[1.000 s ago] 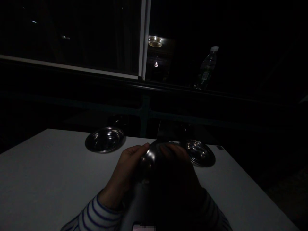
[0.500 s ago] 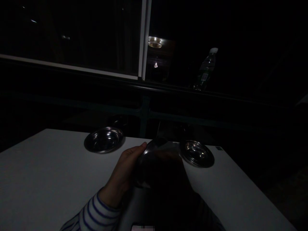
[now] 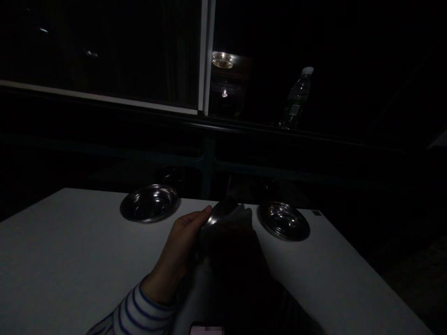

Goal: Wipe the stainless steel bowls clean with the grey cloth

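My left hand (image 3: 183,242), in a striped cuff, is closed on the edge of a shiny metal dish (image 3: 217,216), thumb over its rim. Most of that dish is hidden in deep shadow and behind my right hand. Dark and hard to make out, my right hand (image 3: 235,251) lies over the dish's face. From its far side sticks out a thin pale cloth (image 3: 244,216), perhaps a tissue, which the hand presses against the dish. The fingers themselves barely show.
On the white table (image 3: 87,256), one metal dish (image 3: 149,204) stands at the back left. Several-rimmed metal dishes, seemingly stacked (image 3: 284,222), stand at the back right. Beyond the table, a plastic bottle (image 3: 298,97) leans by the window frame (image 3: 205,60). A pinkish object (image 3: 206,330) lies at the bottom edge.
My right hand has shifted slightly left across the dish, and the pale cloth shows more clearly beyond it. My left hand keeps its hold. The view has moved very slightly.
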